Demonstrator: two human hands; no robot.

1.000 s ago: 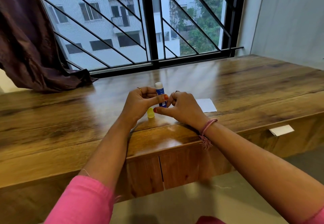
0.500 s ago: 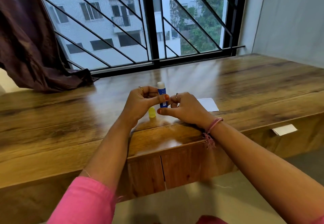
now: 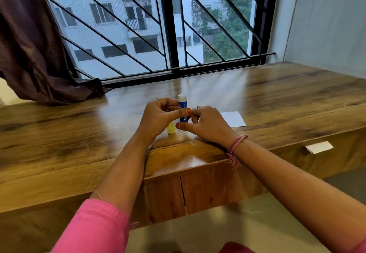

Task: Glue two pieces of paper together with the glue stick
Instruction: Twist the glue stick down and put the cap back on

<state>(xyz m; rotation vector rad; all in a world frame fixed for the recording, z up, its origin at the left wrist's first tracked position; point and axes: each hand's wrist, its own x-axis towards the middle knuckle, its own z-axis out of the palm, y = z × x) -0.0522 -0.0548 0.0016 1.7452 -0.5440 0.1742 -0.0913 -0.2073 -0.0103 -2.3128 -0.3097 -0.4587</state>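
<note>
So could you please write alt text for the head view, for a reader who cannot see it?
Both hands hold an uncapped blue glue stick upright above a wooden desk, the left hand gripping its body, the right hand pinching its base. A yellow cap and a white paper lie nearby.

A glossy wooden table carries white paper and a yellow cap.

Both forearms extend forward over the desk edge, hands meeting at centre. Left hand: fingers curled, thumb laid across the glue stick, holding it upright. Right hand: fingers curled, thumb and fingertips pinching the stick's lower end. Ring on each hand; pink thread band on right wrist. Pink sleeve on left arm.
</note>
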